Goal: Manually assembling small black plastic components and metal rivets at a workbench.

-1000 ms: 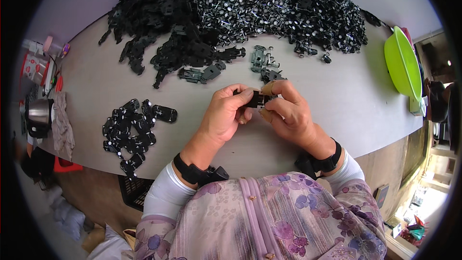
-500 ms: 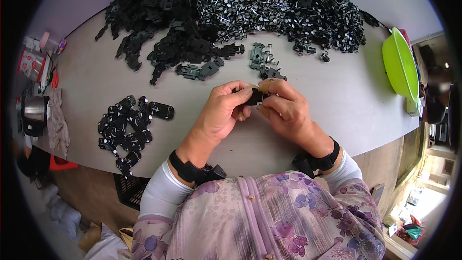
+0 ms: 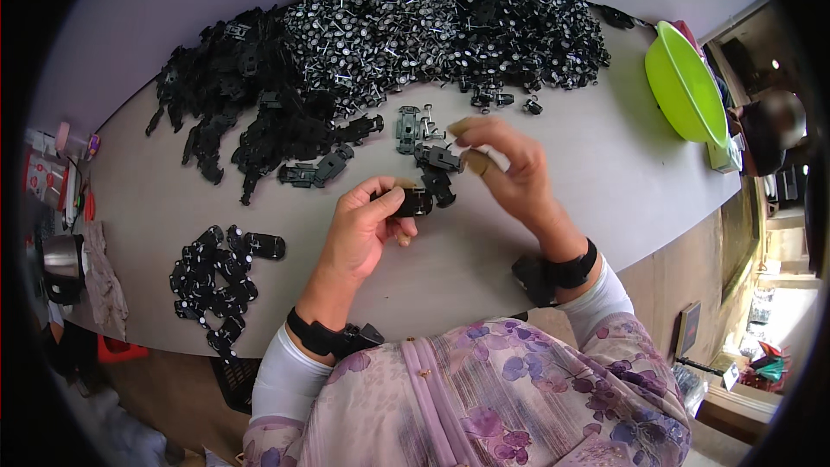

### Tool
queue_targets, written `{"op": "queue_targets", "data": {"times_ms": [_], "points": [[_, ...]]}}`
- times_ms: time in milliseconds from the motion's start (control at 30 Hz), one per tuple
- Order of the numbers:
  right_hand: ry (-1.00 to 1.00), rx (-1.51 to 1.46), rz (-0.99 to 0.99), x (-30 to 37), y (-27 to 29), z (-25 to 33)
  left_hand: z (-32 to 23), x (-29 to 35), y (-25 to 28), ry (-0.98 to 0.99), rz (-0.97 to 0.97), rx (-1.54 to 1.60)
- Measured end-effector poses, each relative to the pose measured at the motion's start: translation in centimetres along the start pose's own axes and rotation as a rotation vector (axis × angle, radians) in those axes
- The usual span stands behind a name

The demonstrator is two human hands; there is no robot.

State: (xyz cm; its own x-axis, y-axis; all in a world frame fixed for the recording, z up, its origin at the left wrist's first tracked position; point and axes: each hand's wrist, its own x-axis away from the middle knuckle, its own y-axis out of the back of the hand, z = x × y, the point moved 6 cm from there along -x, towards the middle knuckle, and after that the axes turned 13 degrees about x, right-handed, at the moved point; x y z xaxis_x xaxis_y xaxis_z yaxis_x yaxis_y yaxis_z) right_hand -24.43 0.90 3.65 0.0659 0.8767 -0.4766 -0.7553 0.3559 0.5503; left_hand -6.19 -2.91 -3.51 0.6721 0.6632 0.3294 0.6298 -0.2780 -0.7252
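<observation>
My left hand [image 3: 359,227] is closed around a black toy car body [image 3: 418,201], pinching it between thumb and fingers above the table. To its right, my right hand [image 3: 512,169] is raised, thumb and fingers apart, with nothing visible between them. Its fingertips, some with tan covers, are near a dark toy car chassis [image 3: 439,157]. Another dark chassis piece [image 3: 439,188] lies just beyond the car body, partly hidden by it. Farther back are a grey-green chassis [image 3: 407,131] and a few loose wheel axles [image 3: 429,123].
Black toy cars [image 3: 216,281] lie piled on the left. Along the back are heaps of black chassis parts [image 3: 233,69], wheel axles [image 3: 376,30] and dark wheeled pieces [image 3: 532,30]. A lime-green basin [image 3: 686,86] leans at the right edge, with a person [image 3: 769,134] beyond it.
My right hand has let go of the car body and moved away to the right, its fingers spreading. The left hand keeps hold of it. The whole view has shifted.
</observation>
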Motion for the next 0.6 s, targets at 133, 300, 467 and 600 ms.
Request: {"op": "queue_targets", "data": {"times_ms": [133, 300, 467, 600], "points": [[0.045, 0.740, -0.154, -1.6, 4.2, -6.4, -0.4, 0.0, -1.1, 0.004, 0.036, -0.025], [0.028, 0.928, 0.001, -1.4, 3.3, -7.4, -0.3, -0.2, -0.6, 0.000, 0.019, -0.044], [-0.560, 0.293, 0.131, 0.2, 4.2, -6.7, -0.4, 0.0, -0.5, 0.017, 0.003, -0.045], [-0.722, 0.139, 0.359, 1.0, 2.1, -7.1, -0.1, -0.1, -0.6, 0.031, 0.022, -0.069]]}}
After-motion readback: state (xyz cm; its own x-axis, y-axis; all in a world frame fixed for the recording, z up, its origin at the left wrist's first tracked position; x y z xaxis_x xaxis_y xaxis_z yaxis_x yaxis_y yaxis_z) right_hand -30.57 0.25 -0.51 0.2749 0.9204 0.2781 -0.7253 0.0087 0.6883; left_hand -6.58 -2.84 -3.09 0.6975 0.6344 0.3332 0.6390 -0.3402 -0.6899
